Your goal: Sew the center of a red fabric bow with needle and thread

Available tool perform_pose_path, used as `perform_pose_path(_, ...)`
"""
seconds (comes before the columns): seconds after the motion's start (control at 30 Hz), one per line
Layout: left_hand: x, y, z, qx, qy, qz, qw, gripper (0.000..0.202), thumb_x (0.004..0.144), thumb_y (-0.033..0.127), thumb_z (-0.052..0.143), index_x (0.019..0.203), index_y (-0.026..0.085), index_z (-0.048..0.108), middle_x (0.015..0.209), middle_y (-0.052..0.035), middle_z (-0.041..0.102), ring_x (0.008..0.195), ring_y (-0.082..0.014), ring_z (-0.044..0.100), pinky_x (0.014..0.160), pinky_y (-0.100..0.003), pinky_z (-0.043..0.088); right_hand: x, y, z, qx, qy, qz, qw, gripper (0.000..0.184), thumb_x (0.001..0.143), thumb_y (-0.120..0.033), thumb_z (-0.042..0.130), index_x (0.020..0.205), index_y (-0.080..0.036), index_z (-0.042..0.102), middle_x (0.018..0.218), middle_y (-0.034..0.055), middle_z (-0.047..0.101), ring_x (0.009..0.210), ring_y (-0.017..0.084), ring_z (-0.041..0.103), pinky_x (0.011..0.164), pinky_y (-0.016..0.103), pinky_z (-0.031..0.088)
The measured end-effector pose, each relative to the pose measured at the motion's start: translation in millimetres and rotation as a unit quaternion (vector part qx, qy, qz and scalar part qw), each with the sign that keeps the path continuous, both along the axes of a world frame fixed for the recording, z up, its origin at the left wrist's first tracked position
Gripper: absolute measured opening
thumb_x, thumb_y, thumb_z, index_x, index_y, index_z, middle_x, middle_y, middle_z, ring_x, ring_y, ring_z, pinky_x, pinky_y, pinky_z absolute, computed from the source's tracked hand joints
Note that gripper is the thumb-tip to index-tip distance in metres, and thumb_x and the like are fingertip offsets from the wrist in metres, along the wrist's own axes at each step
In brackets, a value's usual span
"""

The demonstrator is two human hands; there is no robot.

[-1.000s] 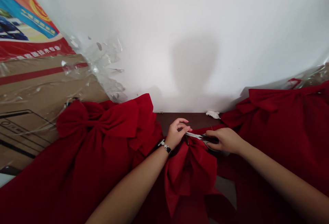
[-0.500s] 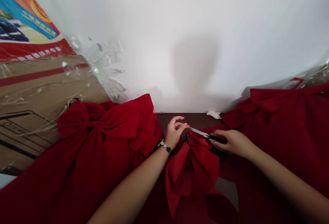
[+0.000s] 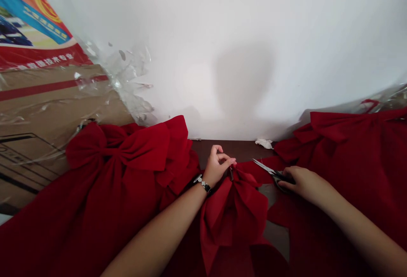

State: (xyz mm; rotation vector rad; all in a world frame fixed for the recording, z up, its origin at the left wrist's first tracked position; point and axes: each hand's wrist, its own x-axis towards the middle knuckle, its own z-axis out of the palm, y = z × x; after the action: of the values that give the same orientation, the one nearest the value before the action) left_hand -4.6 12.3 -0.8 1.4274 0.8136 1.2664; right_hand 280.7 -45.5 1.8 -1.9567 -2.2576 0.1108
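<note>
My left hand (image 3: 218, 167) pinches the top of a red fabric bow (image 3: 234, 213) at its gathered centre, and a black-strapped wristwatch (image 3: 202, 184) sits on that wrist. My right hand (image 3: 303, 183) grips a pair of black-handled scissors (image 3: 274, 173) a little to the right of the bow. Their steel blades point up and left, apart from the bow's knot, over a flat length of red cloth (image 3: 254, 172). Part of the scissors' handles is hidden inside my fingers.
Large finished red bows lie to the left (image 3: 127, 152) and right (image 3: 343, 135) on a dark wooden table (image 3: 233, 148), with a white tissue (image 3: 263, 143) at its back edge. Behind stand a white wall (image 3: 241, 56) and a plastic-wrapped cardboard box (image 3: 47, 107).
My right hand and the scissors have moved right, away from the bow's knot. My left hand stays on the bow's top, and the view has shifted slightly.
</note>
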Motion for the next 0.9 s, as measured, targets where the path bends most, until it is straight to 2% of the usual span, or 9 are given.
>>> perform_pose_path(0.13,0,-5,5.0,0.058,0.106,0.023,0.992,0.038,0.075,0.026,0.067,0.087,0.024,0.031,0.066,0.0049,0.069,0.068,-0.0134,0.062,0.077,-0.028,0.042,-27,2,19.5,0.088,-0.013,0.068,0.994,0.021,0.092,-0.032,0.048,0.103,-0.022,0.063,0.098,0.0056,0.065,0.078,0.019,0.063,0.060,0.026,0.044)
perform_pose_path(0.2,0,-7,7.3,0.087,0.145,0.027,0.985,0.037,0.074,0.025,0.067,0.086,0.024,0.032,0.066,0.0052,0.067,0.072,-0.0144,0.061,0.081,-0.029,0.040,-49,5,30.9,0.155,-0.020,0.134,0.979,0.029,0.096,-0.028,0.041,0.120,-0.022,0.057,0.113,0.0075,0.061,0.087,0.020,0.063,0.064,0.027,0.046)
perform_pose_path(0.27,0,-9,7.8,0.106,0.165,0.016,0.980,0.036,0.074,0.026,0.067,0.087,0.024,0.033,0.068,0.0047,0.066,0.074,-0.0152,0.060,0.082,-0.029,0.040,-70,11,39.4,0.213,-0.060,0.209,0.952,0.032,0.097,-0.024,0.039,0.124,-0.022,0.055,0.118,0.0089,0.058,0.090,0.021,0.062,0.069,0.029,0.047)
perform_pose_path(0.43,0,-9,5.2,0.104,0.167,-0.033,0.980,0.037,0.074,0.026,0.065,0.090,0.024,0.031,0.070,0.0046,0.065,0.073,-0.0154,0.062,0.078,-0.029,0.042,-99,30,44.4,0.278,-0.154,0.335,0.887,0.024,0.097,-0.017,0.042,0.111,-0.015,0.061,0.105,0.0106,0.061,0.082,0.020,0.056,0.073,0.032,0.039)
perform_pose_path(0.57,0,-10,6.2,0.100,0.175,-0.035,0.979,0.038,0.073,0.024,0.066,0.091,0.024,0.032,0.068,0.0059,0.064,0.069,-0.0147,0.061,0.075,-0.027,0.043,-100,37,40.8,0.286,-0.166,0.379,0.864,0.027,0.099,-0.019,0.039,0.090,-0.014,0.063,0.086,0.0077,0.061,0.071,0.018,0.049,0.069,0.033,0.030)
perform_pose_path(0.67,0,-11,8.3,0.104,0.175,-0.041,0.978,0.037,0.075,0.026,0.065,0.091,0.024,0.032,0.069,0.0047,0.066,0.071,-0.0152,0.062,0.077,-0.028,0.043,-94,32,41.6,0.275,-0.136,0.368,0.878,0.033,0.100,-0.018,0.033,0.084,-0.015,0.062,0.078,0.0070,0.059,0.071,0.018,0.047,0.069,0.033,0.028)
perform_pose_path(0.73,-1,-12,8.9,0.103,0.177,-0.044,0.978,0.037,0.075,0.028,0.066,0.092,0.024,0.033,0.069,0.0041,0.066,0.071,-0.0152,0.061,0.079,-0.028,0.042,-86,18,43.4,0.254,-0.097,0.339,0.901,0.034,0.098,-0.014,0.030,0.082,-0.016,0.061,0.075,0.0071,0.058,0.071,0.019,0.048,0.068,0.033,0.029)
perform_pose_path(0.8,-1,-11,8.3,0.103,0.174,-0.043,0.978,0.036,0.076,0.030,0.065,0.095,0.024,0.034,0.071,0.0035,0.066,0.071,-0.0147,0.060,0.080,-0.028,0.042,-72,-9,42.7,0.208,-0.035,0.290,0.934,0.034,0.096,-0.015,0.029,0.083,-0.018,0.061,0.075,0.0072,0.059,0.071,0.019,0.051,0.067,0.032,0.032)
perform_pose_path(0.9,-1,-8,5.6,0.100,0.134,-0.032,0.985,0.026,0.082,0.032,0.057,0.096,0.022,0.037,0.078,0.0001,0.064,0.073,-0.0140,0.058,0.077,-0.028,0.043,-39,-70,28.9,0.080,0.119,0.174,0.974,0.033,0.098,-0.031,0.034,0.080,-0.022,0.060,0.079,0.0061,0.063,0.072,0.019,0.058,0.065,0.030,0.044)
